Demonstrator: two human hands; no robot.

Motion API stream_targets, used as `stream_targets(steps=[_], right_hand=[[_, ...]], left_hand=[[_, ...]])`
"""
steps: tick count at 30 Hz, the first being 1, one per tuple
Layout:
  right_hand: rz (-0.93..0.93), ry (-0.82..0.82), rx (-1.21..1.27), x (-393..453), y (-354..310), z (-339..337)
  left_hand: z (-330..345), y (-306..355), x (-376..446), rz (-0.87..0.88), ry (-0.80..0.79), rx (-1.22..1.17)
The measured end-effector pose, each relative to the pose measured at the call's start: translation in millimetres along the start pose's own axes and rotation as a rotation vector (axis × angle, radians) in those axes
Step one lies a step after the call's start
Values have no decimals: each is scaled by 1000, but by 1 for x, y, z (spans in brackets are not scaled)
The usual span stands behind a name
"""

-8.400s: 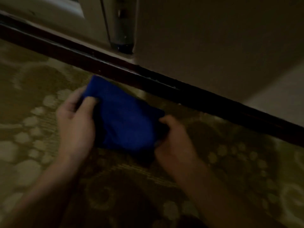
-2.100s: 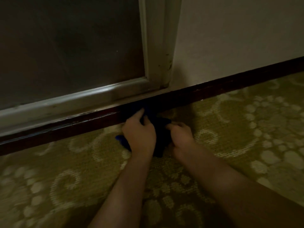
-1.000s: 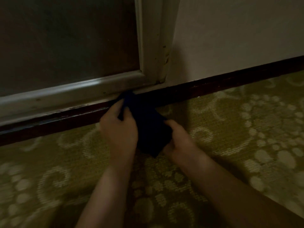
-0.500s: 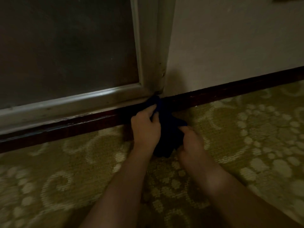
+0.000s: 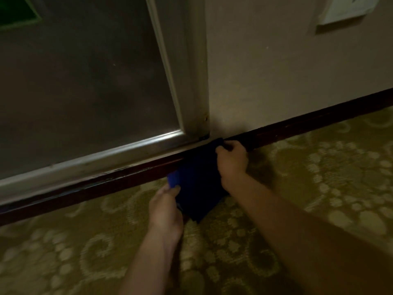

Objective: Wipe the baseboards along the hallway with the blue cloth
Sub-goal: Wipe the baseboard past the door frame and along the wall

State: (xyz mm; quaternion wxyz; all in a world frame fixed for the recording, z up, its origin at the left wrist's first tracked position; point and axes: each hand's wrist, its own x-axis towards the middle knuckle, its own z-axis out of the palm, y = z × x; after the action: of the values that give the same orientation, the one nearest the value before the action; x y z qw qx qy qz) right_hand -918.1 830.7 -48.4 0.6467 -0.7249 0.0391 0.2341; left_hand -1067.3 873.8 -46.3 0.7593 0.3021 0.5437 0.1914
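The blue cloth [image 5: 197,188] now hangs spread against the dark wooden baseboard [image 5: 119,177] right below the corner of the metal door frame [image 5: 197,86], draped from the top edge of the board down onto the patterned carpet [image 5: 319,177]. Half a second ago it sat bunched between two hands held close together; since then the hands have parted. The right hand [image 5: 231,159] has gone up and to the right, and its grip is closed on the cloth's upper corner, fingers curled over it at the top of the baseboard just where the door frame gives way to the beige wall [image 5: 287,71]. The left hand [image 5: 167,208] has dropped lower and nearer, and its grip pinches the cloth's lower left edge just above the carpet. The cloth is thus stretched flatter and covers a wider patch of the board than it did when wadded. This suggests the person is re-laying the cloth for a fresh stroke, probably rightward along the stretch of baseboard under the wall, which runs on to the edge of the view. A pale wall plate [image 5: 348,9] shows at the upper right. Most of the hallway's baseboard likely remains to be wiped.
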Motion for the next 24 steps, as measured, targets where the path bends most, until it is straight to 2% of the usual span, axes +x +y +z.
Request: stream_targets(steps=[3, 5, 10, 14, 17, 20, 22, 24], right_hand=[[80, -261, -10, -33, 34, 44], [188, -351, 94, -51, 50, 58], [401, -234, 270, -42, 56, 7], [500, -294, 325, -35, 49, -36], [565, -296, 334, -45, 51, -22], [672, -380, 365, -58, 47, 18], [638, -437, 340, -65, 48, 45], [526, -395, 258, -73, 51, 69]], left_hand=[[-42, 15, -14, -39, 80, -53], [-62, 24, -15, -70, 98, -89], [-52, 3, 6, -90, -33, -153], [-51, -11, 35, -61, -76, -18], [-67, 1, 47, -21, -86, -8], [-90, 25, 50, 36, -113, -70], [-112, 40, 51, 59, -100, -112], [-135, 54, 54, 41, -73, -91]])
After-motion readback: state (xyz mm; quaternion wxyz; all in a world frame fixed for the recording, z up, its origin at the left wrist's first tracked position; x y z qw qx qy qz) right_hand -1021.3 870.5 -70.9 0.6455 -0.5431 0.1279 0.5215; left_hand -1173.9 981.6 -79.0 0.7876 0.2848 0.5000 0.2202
